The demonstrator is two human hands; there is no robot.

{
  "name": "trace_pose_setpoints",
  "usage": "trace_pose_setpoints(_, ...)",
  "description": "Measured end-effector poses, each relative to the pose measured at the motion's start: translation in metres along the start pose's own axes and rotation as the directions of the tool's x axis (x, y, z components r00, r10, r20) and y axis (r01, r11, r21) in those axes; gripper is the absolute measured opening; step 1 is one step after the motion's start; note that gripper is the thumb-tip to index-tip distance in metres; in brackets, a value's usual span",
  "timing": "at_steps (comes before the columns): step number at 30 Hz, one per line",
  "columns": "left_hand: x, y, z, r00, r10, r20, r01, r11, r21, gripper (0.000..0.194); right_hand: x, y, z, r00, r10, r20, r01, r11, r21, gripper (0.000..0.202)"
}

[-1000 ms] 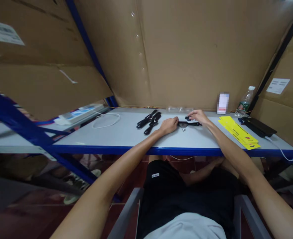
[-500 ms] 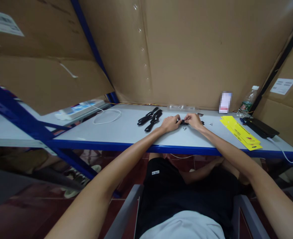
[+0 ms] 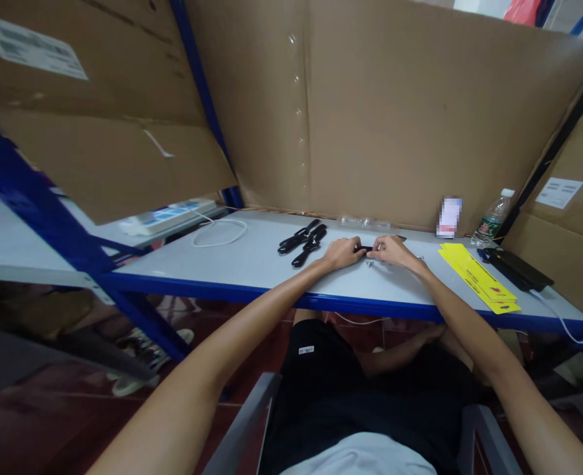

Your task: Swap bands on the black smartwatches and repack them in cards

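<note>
Between my two hands, close to the tabletop, is a small black part point(image 3: 365, 249) whose kind I cannot make out. My left hand point(image 3: 343, 253) grips its left end with bent fingers. My right hand point(image 3: 389, 251) pinches its right end. Small silvery pieces that look like screws point(image 3: 369, 263) lie just in front of the part, and another such piece point(image 3: 421, 258) is right of my right hand. Left of my left hand lie several black handled tools point(image 3: 310, 245), side by side; their exact kind is unclear.
Yellow printed sheets point(image 3: 479, 278) lie on the right of the table point(image 3: 232, 264). Beyond them are a black case point(image 3: 516, 269) with a white cable, a plastic bottle point(image 3: 490, 221) and an upright phone point(image 3: 450, 218). A power strip point(image 3: 173, 219) stands at left; cardboard point(image 3: 370, 119) walls the back.
My view has tilted up slightly, so the table sits a little lower. Both hands stay at the black part, which now shows as a longer dark strip between my fingers.
</note>
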State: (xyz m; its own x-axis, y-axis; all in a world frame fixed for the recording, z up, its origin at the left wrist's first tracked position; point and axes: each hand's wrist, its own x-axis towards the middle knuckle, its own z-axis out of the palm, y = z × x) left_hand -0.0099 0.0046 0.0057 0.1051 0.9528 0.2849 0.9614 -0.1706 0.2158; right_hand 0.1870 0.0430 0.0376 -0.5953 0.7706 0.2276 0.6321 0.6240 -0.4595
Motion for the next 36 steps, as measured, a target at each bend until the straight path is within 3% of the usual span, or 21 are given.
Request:
trace_pose_setpoints(5, 0.000, -0.001, 0.000, 1.000, 0.000, 0.003, 0.000, 1.000, 0.005, 0.041, -0.009, -0.022, 0.008, 0.992, -0.040, 0.118, 0.056, 0.990, -0.133, 0.003)
trace_pose_setpoints(7, 0.001, 0.000, 0.001, 1.000, 0.007, -0.002, -0.007, 1.000, 0.012, 0.041, -0.011, -0.025, 0.006, 0.990, -0.014, 0.144, 0.038, 0.985, -0.170, 0.008)
trace_pose_setpoints(10, 0.000, 0.001, -0.001, 1.000, 0.012, 0.003, -0.012, 1.000, 0.019, 0.040, -0.013, -0.020, -0.002, 0.984, 0.032, 0.173, 0.008, 0.975, -0.224, 0.010)
trace_pose_setpoints(13, -0.001, 0.003, -0.003, 1.000, 0.005, 0.008, -0.005, 1.000, 0.016, 0.040, -0.011, -0.007, -0.010, 0.981, -0.008, 0.192, 0.047, 0.978, -0.202, 0.010)
trace_pose_setpoints(16, -0.001, 0.003, -0.003, 1.000, 0.008, 0.005, -0.008, 1.000, 0.014, 0.041, -0.004, 0.002, -0.017, 0.989, -0.059, 0.135, 0.069, 0.995, -0.069, 0.009)
trace_pose_setpoints(21, 0.000, 0.002, -0.002, 1.000, 0.013, 0.010, -0.013, 0.999, 0.032, 0.039, 0.018, -0.008, -0.023, 0.997, -0.015, 0.073, 0.003, 0.987, 0.158, 0.010)
trace_pose_setpoints(25, -0.001, 0.001, -0.002, 1.000, 0.011, 0.013, -0.012, 0.999, 0.033, 0.038, 0.032, -0.016, -0.016, 0.994, -0.015, 0.110, -0.003, 0.986, 0.166, 0.013)
trace_pose_setpoints(28, -0.002, 0.002, -0.002, 1.000, 0.018, 0.018, -0.019, 1.000, 0.025, 0.041, 0.035, -0.010, -0.004, 0.997, 0.030, 0.073, -0.042, 0.982, 0.182, 0.014)
trace_pose_setpoints(36, -0.001, 0.000, -0.003, 0.999, -0.028, 0.027, 0.028, 0.999, 0.015, 0.037, 0.034, 0.012, 0.016, 0.987, -0.138, -0.082, 0.138, 0.990, -0.006, 0.007)
